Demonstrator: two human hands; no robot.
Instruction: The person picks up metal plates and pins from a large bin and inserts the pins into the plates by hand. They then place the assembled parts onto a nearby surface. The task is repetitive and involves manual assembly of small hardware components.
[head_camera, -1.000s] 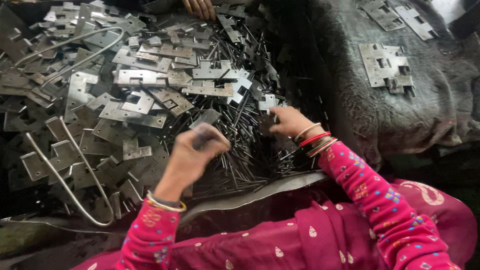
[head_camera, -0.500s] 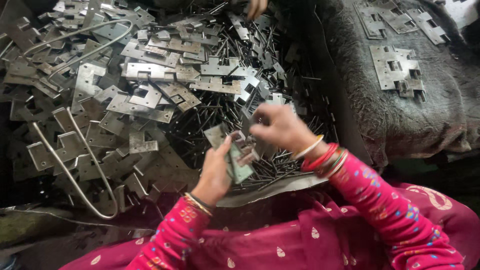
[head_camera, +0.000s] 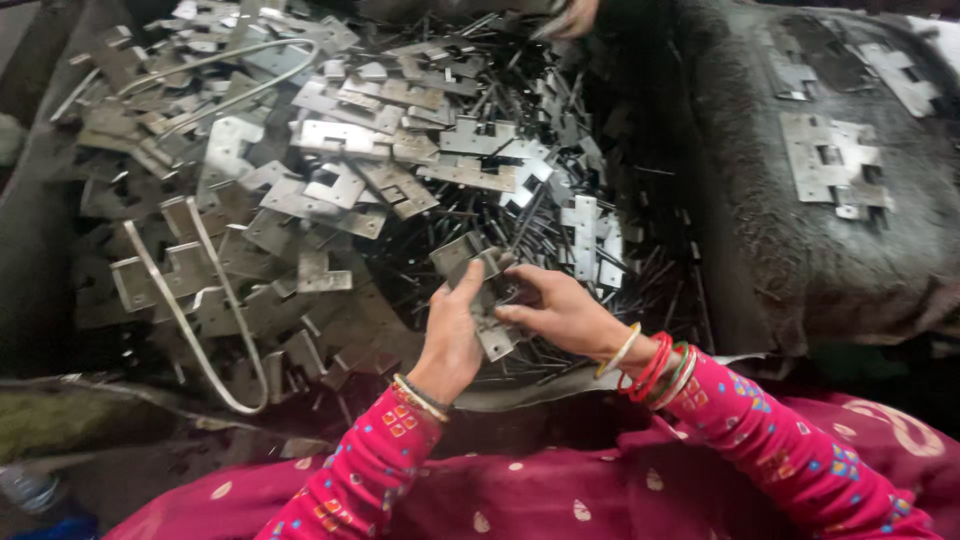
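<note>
We hold one metal plate (head_camera: 478, 290) between both hands, left hand (head_camera: 450, 335) and right hand (head_camera: 560, 312) fingers closed on it, above the pile of plates (head_camera: 300, 200). Sharp edges could cut us, or loose pins (head_camera: 560, 250) could snag it.

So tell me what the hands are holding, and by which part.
Both hands, left hand and right hand, hold flat metal hinge plates between them, grip on the lower edges.
</note>
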